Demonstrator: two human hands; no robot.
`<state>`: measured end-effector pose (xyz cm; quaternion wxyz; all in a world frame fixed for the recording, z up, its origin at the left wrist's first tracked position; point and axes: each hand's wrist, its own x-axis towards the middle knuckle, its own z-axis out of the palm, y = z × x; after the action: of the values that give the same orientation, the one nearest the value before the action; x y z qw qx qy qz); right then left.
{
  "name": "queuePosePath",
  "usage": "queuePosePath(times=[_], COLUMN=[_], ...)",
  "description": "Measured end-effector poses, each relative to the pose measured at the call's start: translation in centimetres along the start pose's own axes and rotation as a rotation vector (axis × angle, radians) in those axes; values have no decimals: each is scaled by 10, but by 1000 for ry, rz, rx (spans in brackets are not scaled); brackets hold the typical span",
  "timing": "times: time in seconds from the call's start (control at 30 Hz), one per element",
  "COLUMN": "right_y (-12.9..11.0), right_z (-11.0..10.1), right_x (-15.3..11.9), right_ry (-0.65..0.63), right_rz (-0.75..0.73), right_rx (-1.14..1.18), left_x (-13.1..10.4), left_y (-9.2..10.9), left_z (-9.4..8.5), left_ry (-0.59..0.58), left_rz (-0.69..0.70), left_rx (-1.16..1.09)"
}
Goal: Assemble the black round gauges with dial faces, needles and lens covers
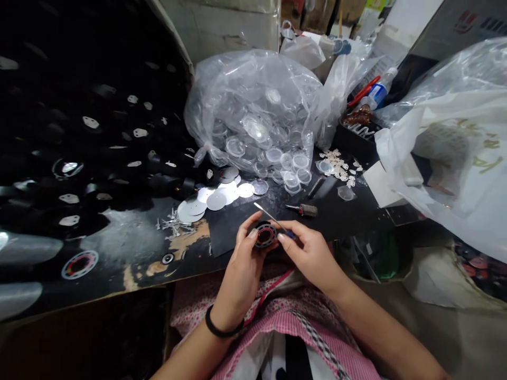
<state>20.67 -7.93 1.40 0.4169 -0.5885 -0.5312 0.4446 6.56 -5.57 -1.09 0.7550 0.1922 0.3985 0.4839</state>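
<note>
Steadily enough, the left hand [243,259] was clamped on a round dial [265,235] with a grey outer ring and a red inner ring, thumb at its rim. I had that dial just above the near edge of the table [130,237], between the two hands, its face turned up toward my camera. The right hand [311,252] was closed around a slim screwdriver [271,217], blue handle mostly hidden in the grip, its bright shaft slanting up and left past the dial. The hands were close together; whether the right thumb touched the dial's edge, I could not tell.

Beyond them I saw a knurled-handled tool [307,210] lying on the table and, farther back, a clear plastic bag [245,71] full of transparent round covers [274,154]. Pale flat tags [339,167] lay scattered to its right. White discs [216,200] overlapped before the bag, near a heap of small metal pins [174,225]. Well off to the left, a printed ring [70,264] lay flat.
</note>
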Motion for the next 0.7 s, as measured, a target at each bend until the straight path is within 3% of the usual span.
queuePosePath(times=[0.13,0.33,0.7], right_y=[-3,-5,-20], right_z=[6,-1,-16], right_x=[1,24,15], right_ry=[63,116,228], right_rz=[70,201,205], right_rx=[59,455,444], left_x=[-2,4,74], left_y=[-1,5,41], left_z=[1,-2,-31], left_ry=[-47,-31,33], left_rz=[2,-40,168], left_rx=[33,146,723])
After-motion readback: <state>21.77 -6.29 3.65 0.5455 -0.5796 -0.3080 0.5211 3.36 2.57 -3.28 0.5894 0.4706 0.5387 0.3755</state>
